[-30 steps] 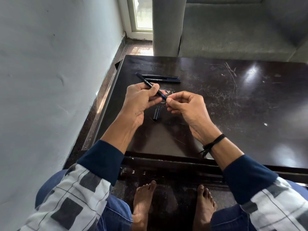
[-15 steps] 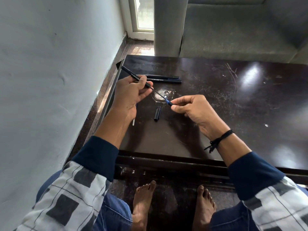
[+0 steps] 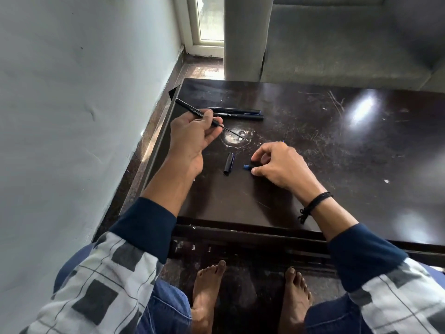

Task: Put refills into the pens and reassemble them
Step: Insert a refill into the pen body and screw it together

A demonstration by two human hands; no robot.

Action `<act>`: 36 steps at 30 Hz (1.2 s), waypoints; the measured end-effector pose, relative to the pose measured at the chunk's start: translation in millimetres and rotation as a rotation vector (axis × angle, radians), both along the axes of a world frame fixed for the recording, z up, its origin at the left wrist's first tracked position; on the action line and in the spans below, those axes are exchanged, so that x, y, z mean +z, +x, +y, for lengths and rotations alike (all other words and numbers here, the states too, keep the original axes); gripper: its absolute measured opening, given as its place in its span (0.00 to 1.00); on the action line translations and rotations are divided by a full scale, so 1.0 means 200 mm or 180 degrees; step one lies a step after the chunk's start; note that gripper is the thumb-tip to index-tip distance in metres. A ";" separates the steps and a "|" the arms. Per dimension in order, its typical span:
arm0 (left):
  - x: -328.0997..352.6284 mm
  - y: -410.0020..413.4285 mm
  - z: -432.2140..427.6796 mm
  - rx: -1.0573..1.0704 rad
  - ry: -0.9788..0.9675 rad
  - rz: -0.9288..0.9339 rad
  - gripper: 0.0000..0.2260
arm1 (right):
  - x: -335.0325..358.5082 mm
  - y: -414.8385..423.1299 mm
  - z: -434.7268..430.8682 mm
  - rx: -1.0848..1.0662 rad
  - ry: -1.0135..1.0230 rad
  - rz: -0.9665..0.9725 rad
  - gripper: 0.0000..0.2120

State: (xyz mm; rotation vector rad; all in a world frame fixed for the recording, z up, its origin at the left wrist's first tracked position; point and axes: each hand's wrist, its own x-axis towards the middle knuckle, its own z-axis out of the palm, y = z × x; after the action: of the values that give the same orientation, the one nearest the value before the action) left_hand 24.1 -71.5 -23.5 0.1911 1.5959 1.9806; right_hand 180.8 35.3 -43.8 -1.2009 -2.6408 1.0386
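Head view. Left hand (image 3: 192, 141) holds the black pen barrel (image 3: 190, 110) raised above the surface (image 3: 313, 153), fingers (image 3: 210, 132) curled round it and thumb on top. A thin refill (image 3: 234, 133) sticks out of the barrel's front end, pointing right and down. Right hand (image 3: 281, 165) rests low on the surface, thumb and a fingertip pinching a small blue tip piece (image 3: 246, 167); the other fingers are loosely curled.

Step in hand, as I judge it: seat the refill, then fit the blue tip piece over it. To do it well, push the refill fully home first and keep the barrel steady. Bring the blue piece in line with the refill point, slide it on straight, then twist or press it. A skewed approach could bend the thin refill.

Around: the black cap (image 3: 228, 163) lies between the hands, just left of the blue piece, and goes on last. Two more pens (image 3: 236, 114) lie side by side at the far edge, beyond the left hand. Nothing blocks the path between the hands. The small parts are dark on a dark, scratched surface, so they are easy to lose. Grey sofa (image 3: 337, 44) behind.
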 end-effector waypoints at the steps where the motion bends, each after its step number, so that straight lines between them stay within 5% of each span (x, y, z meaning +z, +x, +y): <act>1: -0.01 0.01 0.00 -0.0009 0.0024 -0.0049 0.02 | 0.00 0.00 0.01 -0.0069 -0.0015 0.0136 0.10; 8: -0.02 0.07 0.02 -0.0146 0.0273 -0.0649 0.03 | 0.03 0.00 0.06 -0.0815 -0.1357 0.1844 0.12; 22: -0.01 0.10 0.02 -0.0259 0.0636 -0.1209 0.09 | 0.06 -0.01 -0.01 -0.0915 -0.2719 0.2631 0.08; 31: -0.02 0.03 0.00 -0.0108 0.0481 -0.0809 0.01 | 0.11 0.02 0.05 -0.1810 -0.2633 0.3644 0.04; 36: -0.03 0.05 0.01 -0.0136 0.0309 -0.0618 0.01 | 0.16 0.06 0.13 -0.1696 -0.2084 0.3213 0.02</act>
State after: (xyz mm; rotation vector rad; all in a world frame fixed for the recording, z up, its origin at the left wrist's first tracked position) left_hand 33.2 -68.8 -28.9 0.0674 1.3645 1.9800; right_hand 191.9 61.5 -12.3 -0.9438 -1.1809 1.7849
